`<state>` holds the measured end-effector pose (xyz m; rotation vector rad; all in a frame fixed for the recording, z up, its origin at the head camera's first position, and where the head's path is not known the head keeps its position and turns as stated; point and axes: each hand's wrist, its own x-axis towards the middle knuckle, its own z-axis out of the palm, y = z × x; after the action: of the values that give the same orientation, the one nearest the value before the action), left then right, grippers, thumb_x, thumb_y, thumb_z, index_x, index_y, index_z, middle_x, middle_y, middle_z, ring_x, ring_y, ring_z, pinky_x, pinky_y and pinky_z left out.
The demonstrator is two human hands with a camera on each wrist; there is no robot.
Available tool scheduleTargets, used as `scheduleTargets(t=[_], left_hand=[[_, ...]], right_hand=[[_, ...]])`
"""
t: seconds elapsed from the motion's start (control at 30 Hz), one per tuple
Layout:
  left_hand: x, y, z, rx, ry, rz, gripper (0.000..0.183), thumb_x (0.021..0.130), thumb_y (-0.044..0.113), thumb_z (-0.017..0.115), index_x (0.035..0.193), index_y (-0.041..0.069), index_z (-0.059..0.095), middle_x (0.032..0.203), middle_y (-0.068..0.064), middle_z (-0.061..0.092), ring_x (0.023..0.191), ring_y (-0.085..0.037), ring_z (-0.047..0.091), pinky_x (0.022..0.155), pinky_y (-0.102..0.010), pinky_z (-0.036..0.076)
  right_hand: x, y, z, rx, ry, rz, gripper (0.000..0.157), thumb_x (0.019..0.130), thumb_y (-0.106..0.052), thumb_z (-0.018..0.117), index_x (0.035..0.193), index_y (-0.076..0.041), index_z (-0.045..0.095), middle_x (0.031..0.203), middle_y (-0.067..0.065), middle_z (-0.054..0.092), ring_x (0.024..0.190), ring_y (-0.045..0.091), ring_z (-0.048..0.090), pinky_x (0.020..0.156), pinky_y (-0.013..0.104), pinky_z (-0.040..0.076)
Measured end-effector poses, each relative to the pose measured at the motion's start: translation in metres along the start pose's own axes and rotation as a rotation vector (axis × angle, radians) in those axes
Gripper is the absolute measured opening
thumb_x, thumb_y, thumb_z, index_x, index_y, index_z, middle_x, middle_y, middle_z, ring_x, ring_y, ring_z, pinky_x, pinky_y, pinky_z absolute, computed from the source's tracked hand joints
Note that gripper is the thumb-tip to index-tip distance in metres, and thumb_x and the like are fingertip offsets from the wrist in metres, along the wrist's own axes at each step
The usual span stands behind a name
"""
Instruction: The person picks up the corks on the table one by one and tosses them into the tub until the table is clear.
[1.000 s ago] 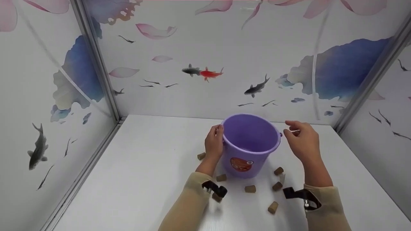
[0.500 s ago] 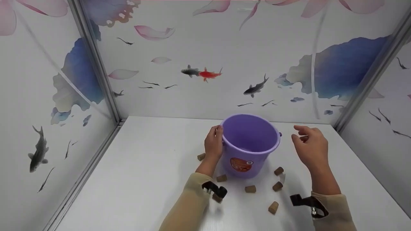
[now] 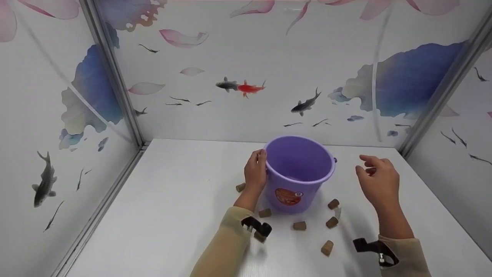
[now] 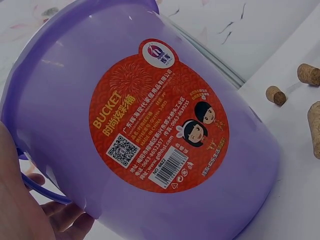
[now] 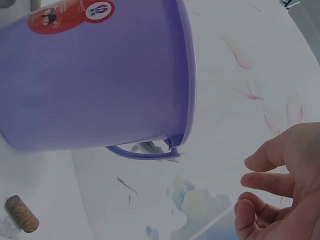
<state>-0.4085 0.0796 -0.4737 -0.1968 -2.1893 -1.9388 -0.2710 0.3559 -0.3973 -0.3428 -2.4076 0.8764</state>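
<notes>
A purple plastic bucket (image 3: pixel 300 161) stands upright on the white table, its mouth facing up and a red round label (image 4: pixel 160 120) on its front. My left hand (image 3: pixel 255 171) grips the bucket's left side at the rim; in the left wrist view its fingers curl near the purple handle (image 4: pixel 45 191). Off to the bucket's right, my right hand (image 3: pixel 380 179) hangs in the air with loosely bent fingers and holds nothing. Several brown corks lie around the bucket's base, among them a cork (image 3: pixel 300 226) in front and a cork (image 3: pixel 327 248) nearer to me.
Two corks lie close together right of the bucket, the farther cork (image 3: pixel 333 204) beside a small translucent scrap (image 3: pixel 338 212). Another cork (image 3: pixel 260 236) is partly hidden by the left wrist camera. White printed panels (image 3: pixel 192 123) enclose the table (image 3: pixel 173 200) at the back and sides.
My right hand has moved right and toward me, away from the bucket's rim. The left hand and the bucket have stayed in place.
</notes>
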Motion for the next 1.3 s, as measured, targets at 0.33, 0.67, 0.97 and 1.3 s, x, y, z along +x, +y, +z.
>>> scheduleTargets(t=[0.33, 0.67, 0.97, 1.3], left_hand=[[0.001, -0.001, 0.0, 0.028, 0.015, 0.013, 0.047, 0.11, 0.045, 0.044, 0.134, 0.012, 0.069, 0.137, -0.011, 0.071, 0.13, -0.032, 0.065, 0.109, -0.053, 0.051], [0.001, -0.002, 0.001, 0.026, 0.007, 0.003, 0.047, 0.111, 0.045, 0.045, 0.135, 0.012, 0.068, 0.141, -0.011, 0.069, 0.136, -0.032, 0.062, 0.113, -0.054, 0.049], [0.002, 0.0, 0.002, 0.017, 0.002, 0.011, 0.047, 0.111, 0.046, 0.045, 0.135, 0.013, 0.068, 0.141, -0.01, 0.07, 0.136, -0.032, 0.061, 0.112, -0.053, 0.049], [0.001, 0.0, -0.001, 0.021, -0.005, 0.014, 0.047, 0.112, 0.045, 0.045, 0.136, 0.012, 0.067, 0.14, -0.012, 0.07, 0.133, -0.033, 0.064, 0.111, -0.053, 0.051]], right_hand=[[-0.011, 0.014, 0.004, -0.014, -0.032, 0.005, 0.039, 0.102, -0.016, 0.064, 0.138, -0.001, 0.068, 0.123, 0.025, 0.063, 0.11, 0.04, 0.066, 0.084, 0.04, 0.05], [-0.015, 0.022, 0.009, -0.029, -0.03, -0.01, 0.036, 0.101, -0.014, 0.064, 0.134, 0.0, 0.07, 0.121, 0.027, 0.063, 0.109, 0.043, 0.066, 0.087, 0.047, 0.051], [-0.008, 0.038, 0.011, -0.057, -0.019, -0.09, 0.034, 0.098, -0.011, 0.066, 0.13, 0.001, 0.072, 0.117, 0.028, 0.064, 0.105, 0.046, 0.068, 0.087, 0.054, 0.053], [-0.003, 0.056, 0.021, 0.006, -0.048, -0.205, 0.03, 0.095, -0.004, 0.073, 0.125, -0.002, 0.075, 0.111, 0.02, 0.066, 0.098, 0.036, 0.069, 0.078, 0.003, 0.041]])
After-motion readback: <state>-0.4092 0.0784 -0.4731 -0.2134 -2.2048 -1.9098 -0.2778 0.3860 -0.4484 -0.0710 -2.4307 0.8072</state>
